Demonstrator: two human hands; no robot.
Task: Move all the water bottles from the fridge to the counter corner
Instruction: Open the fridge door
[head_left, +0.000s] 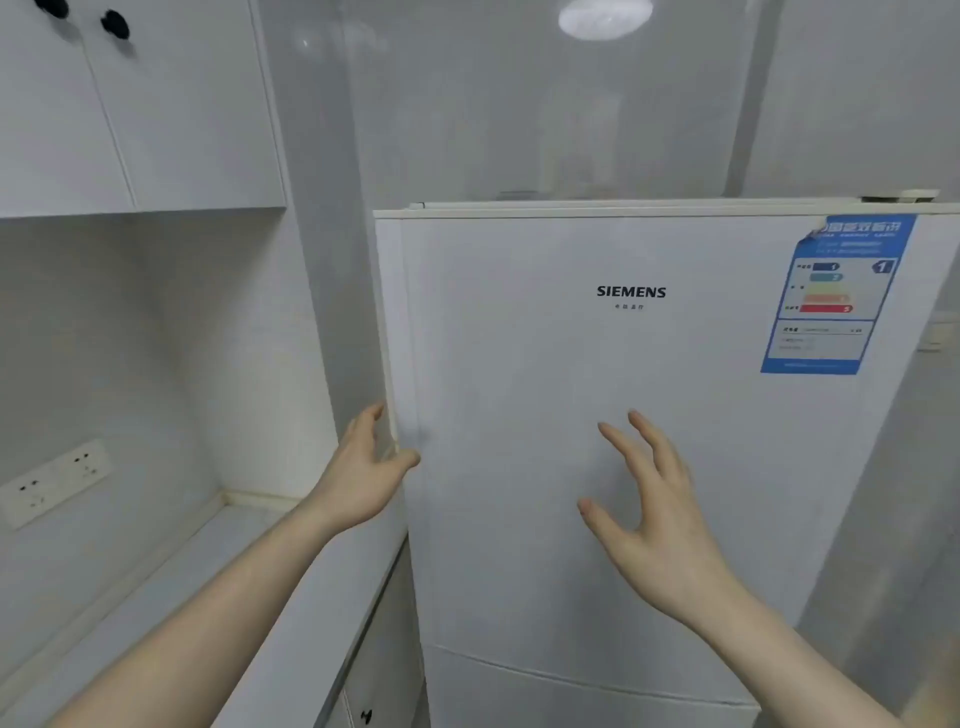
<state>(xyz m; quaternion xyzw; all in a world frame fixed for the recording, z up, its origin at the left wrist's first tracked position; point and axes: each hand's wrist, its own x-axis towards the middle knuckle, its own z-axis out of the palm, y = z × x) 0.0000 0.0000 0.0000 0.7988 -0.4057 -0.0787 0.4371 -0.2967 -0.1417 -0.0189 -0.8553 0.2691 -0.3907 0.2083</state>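
A white fridge (597, 415) fills the middle and right of the head view with its upper door closed, so no water bottles are visible. My left hand (363, 467) grips the left edge of that door, fingers tucked behind the edge and thumb on the front face. Just in front of the door's middle, my right hand (649, 509) is held up with its fingers spread and straight, holding nothing. The pale counter (218, 571) runs along the left side of the fridge, and its back corner (228, 501) lies beside my left wrist.
White wall cabinets with black knobs (114, 23) hang above the counter. A wall socket strip (57, 480) sits on the left wall. A blue energy label (836, 296) is stuck at the door's upper right. A lower fridge door begins near the bottom (571, 701).
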